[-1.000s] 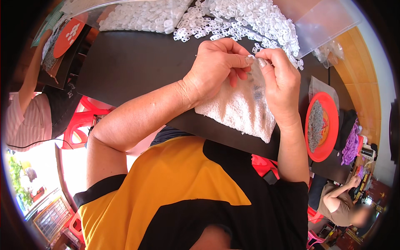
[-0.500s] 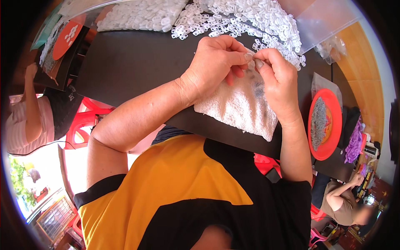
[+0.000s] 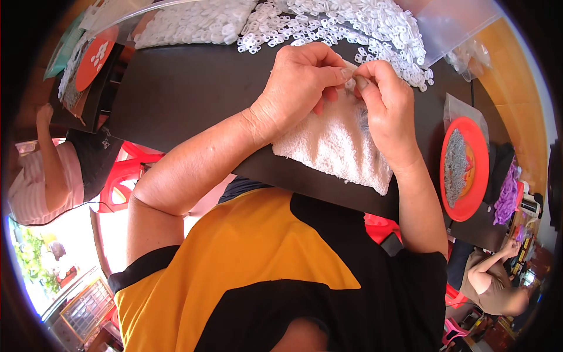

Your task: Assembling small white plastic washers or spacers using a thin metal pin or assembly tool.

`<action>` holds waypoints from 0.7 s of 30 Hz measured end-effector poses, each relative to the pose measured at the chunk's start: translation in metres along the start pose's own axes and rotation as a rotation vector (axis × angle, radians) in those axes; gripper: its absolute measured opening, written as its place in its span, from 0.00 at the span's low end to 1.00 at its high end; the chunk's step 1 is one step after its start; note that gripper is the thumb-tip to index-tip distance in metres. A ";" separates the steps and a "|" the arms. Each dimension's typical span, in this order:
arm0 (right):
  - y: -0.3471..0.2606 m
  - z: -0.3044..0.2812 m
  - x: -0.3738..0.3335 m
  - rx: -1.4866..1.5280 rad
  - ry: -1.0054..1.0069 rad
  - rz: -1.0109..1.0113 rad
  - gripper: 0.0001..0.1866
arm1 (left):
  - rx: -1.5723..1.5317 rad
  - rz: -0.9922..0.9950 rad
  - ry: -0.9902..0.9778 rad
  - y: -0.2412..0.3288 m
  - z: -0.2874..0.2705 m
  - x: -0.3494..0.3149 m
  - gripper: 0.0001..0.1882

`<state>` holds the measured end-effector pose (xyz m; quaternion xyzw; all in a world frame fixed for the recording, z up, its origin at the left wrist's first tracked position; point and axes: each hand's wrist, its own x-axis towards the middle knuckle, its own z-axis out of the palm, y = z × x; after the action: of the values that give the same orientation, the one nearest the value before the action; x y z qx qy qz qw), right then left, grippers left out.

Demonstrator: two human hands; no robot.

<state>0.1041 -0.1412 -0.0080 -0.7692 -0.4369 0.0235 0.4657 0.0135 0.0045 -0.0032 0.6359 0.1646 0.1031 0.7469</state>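
Note:
Over a white terry towel (image 3: pixel 328 146) on the dark table, my two hands meet with fingertips pinched. A small white plastic piece (image 3: pixel 350 84) shows between them, mostly covered by the fingers. My left hand (image 3: pixel 305 79) has thumb and forefinger pressed together at it. On its other side, my right hand (image 3: pixel 388 108) is closed in a like pinch. Just beyond the hands spreads a heap of small white plastic pieces with holes (image 3: pixel 375 29). Dark smudges mark the towel below the fingers.
A clear bag of white pieces (image 3: pixel 193 23) lies at the far left of the dark table (image 3: pixel 187 88). On the right sits a red dish (image 3: pixel 480 170) holding small grey pieces (image 3: pixel 454 167). Purple items (image 3: pixel 506 196) lie beyond it. Other people work at both sides.
Both hands stay pinched together and have shifted slightly up and left. More of the white piece shows between the fingertips. The whole view has shifted a little.

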 end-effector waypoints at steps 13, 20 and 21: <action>-0.002 0.005 -0.002 -0.049 0.021 0.017 0.04 | 0.067 0.032 0.022 0.001 -0.002 0.002 0.04; -0.004 0.006 -0.003 -0.001 0.032 -0.018 0.04 | -0.026 0.004 0.051 0.000 -0.001 0.003 0.04; -0.002 0.005 -0.002 -0.005 0.031 -0.023 0.04 | 0.008 0.007 0.033 0.000 -0.001 0.003 0.04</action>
<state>0.0994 -0.1388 -0.0107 -0.7655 -0.4384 0.0053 0.4709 0.0155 0.0068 -0.0034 0.6379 0.1749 0.1156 0.7410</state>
